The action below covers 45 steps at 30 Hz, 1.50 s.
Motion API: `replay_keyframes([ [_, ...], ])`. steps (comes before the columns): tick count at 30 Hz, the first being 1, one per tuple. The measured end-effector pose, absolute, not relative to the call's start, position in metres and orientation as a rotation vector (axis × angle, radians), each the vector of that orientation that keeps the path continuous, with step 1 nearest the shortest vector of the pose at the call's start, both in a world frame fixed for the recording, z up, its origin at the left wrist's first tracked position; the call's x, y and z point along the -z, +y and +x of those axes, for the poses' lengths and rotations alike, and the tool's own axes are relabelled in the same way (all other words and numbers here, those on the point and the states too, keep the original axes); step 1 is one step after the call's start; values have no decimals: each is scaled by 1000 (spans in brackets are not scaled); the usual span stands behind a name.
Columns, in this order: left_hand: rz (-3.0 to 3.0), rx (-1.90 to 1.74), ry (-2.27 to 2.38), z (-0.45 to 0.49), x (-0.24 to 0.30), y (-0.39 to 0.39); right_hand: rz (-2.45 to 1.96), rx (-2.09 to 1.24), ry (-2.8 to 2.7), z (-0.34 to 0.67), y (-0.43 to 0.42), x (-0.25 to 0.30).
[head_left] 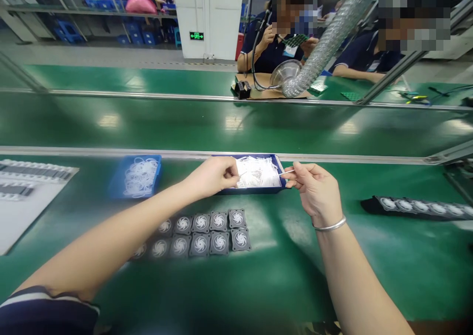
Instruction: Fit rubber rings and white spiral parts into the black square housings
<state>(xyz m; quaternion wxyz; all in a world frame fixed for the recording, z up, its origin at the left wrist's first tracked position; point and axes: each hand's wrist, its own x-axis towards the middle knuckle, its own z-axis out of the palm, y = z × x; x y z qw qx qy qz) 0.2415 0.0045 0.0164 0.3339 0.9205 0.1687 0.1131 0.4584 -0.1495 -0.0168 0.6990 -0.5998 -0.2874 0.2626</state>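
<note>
A blue box (251, 190) full of thin white strips (258, 172) lies in front of me, between my hands. My right hand (320, 189), with a bracelet at the wrist, pinches one thin white strip (286, 172) at the box's right end. At the left end, my left hand (218, 175) is closed, thumb against fingers; whatever it pinches is too small to make out. Below the box, two rows of small dark square fans (219, 243) with white swirled centres lie on the green table (277, 285). My left forearm covers some of them.
A blue tray (157, 177) of white rings (140, 177) stands to the left. A white board (25, 212) with dark and white parts lies far left. At right is a dark strip of round white parts (421, 207). Beyond the metal rail, two people sit near a foil duct (332, 39).
</note>
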Motion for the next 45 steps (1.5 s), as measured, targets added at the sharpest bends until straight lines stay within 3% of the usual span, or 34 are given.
replay_keyframes([
  [4,1945,-367,484,174,-21,-6,-1363,-738,-720,426,-151,16],
  [7,1984,-436,625,132,-16,-20,-1447,-824,-979,391,-150,11],
  [12,2050,-594,871,97,1,-37,-1538,-645,-1499,330,-141,7],
  [19,2284,-703,826,90,17,-39,-1532,-453,-1750,295,-121,21],
  [37,2489,-793,675,85,29,-38,-1601,-370,-1806,295,-119,29],
  [45,2506,-726,666,83,35,-40,-1485,44,-2197,295,-117,31],
])
